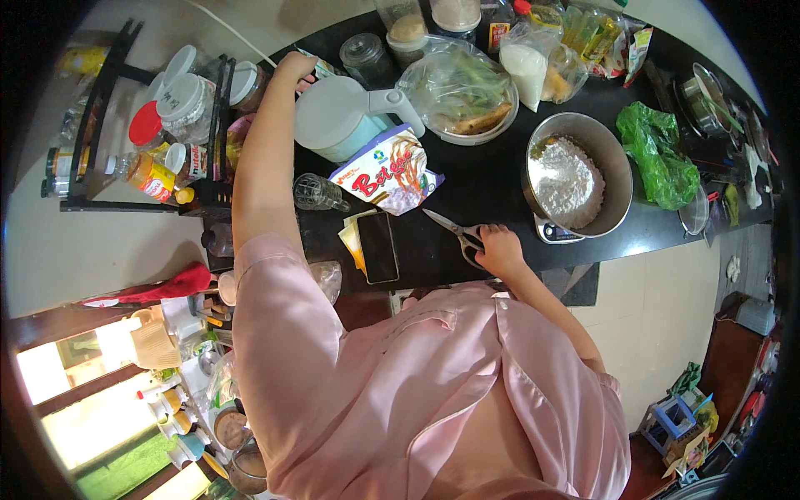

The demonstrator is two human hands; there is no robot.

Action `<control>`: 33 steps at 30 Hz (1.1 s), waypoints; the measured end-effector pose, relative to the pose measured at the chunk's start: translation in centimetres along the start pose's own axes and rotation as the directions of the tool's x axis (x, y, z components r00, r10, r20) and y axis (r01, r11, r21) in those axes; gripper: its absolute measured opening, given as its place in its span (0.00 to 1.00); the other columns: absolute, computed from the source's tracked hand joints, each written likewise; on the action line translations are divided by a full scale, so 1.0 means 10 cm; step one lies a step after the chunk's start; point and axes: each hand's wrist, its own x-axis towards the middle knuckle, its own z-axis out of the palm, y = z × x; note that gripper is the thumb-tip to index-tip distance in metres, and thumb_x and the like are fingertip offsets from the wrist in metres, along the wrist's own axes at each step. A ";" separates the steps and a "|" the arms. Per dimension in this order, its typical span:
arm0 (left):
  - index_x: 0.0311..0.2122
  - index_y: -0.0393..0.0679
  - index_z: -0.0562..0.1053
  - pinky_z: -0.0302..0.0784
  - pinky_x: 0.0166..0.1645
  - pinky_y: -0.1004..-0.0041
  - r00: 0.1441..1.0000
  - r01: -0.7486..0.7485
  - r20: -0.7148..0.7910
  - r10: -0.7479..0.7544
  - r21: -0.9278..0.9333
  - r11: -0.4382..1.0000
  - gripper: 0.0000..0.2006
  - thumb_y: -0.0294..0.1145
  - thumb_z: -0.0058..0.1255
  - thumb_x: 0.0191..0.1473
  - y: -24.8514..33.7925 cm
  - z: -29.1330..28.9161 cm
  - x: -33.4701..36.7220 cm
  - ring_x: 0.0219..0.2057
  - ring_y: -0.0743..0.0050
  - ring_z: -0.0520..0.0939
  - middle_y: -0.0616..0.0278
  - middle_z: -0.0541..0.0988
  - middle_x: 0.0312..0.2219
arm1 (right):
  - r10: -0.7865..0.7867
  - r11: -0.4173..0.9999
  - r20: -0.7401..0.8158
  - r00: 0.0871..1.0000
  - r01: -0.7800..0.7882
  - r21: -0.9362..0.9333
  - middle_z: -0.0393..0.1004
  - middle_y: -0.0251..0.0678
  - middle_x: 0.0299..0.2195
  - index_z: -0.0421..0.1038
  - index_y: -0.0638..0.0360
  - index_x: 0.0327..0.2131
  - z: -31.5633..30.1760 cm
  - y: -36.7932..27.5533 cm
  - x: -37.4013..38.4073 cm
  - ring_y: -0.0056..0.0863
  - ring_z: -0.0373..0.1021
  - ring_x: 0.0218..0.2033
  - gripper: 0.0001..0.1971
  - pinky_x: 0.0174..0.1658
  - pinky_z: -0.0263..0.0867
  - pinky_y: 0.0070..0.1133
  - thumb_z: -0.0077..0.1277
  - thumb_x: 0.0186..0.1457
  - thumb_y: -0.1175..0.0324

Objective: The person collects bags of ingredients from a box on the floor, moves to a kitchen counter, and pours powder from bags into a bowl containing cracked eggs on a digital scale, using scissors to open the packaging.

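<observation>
My left hand [297, 70] reaches to the back left, beside a pale blue pitcher [327, 108] with a white lid and handle. Its fingers curl round something at a small coloured packet, mostly hidden. At the front edge of the counter, my right hand [502, 252] is closed at the dark handles of a pair of scissors [454, 231], blades pointing left and away. Between the hands stands a purple and white flour bag [392, 173]. To the right, a steel pot [615, 208] holds white powder [568, 182] over something yellowish, on a kitchen scale [557, 234].
A phone [381, 248] lies on yellow paper near the front edge, with a clear ribbed glass item [320, 193] behind it. A plastic-covered bowl [457, 83], jars, bags and bottles line the back. A green plastic bag [660, 157] lies right of the pot. A black rack [150, 204] stands left.
</observation>
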 end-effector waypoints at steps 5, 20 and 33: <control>0.40 0.34 0.69 0.76 0.22 0.71 0.999 0.009 -0.034 -0.007 0.038 0.999 0.22 0.45 0.45 0.51 0.10 -0.10 -0.14 0.23 0.61 0.80 0.52 0.76 0.31 | 0.059 0.998 0.027 0.998 -0.060 0.023 0.71 0.43 0.29 0.67 0.64 0.30 -0.05 -0.01 -0.02 0.38 0.70 0.30 0.18 0.33 0.69 0.28 0.52 0.32 0.65; 0.32 0.40 0.72 0.68 0.31 0.77 0.592 -0.539 -0.782 0.194 -0.205 0.817 0.10 0.36 0.50 0.50 -1.04 0.88 -2.36 0.26 0.78 0.74 0.64 0.75 0.24 | 0.130 0.506 0.216 0.968 -0.253 0.825 0.68 0.29 0.18 0.68 0.61 0.27 -0.12 0.05 -0.09 0.18 0.64 0.22 0.16 0.26 0.61 0.18 0.61 0.40 0.61; 0.32 0.40 0.68 0.64 0.35 0.84 0.808 -0.588 -0.589 0.007 -0.805 0.079 0.06 0.31 0.42 0.57 -0.83 1.74 -3.05 0.29 0.89 0.68 0.71 0.69 0.25 | 0.133 0.191 -0.225 0.965 0.197 0.961 0.57 0.17 0.20 0.67 0.67 0.44 -1.25 -0.58 0.58 0.06 0.55 0.22 0.19 0.27 0.54 0.07 0.56 0.47 0.74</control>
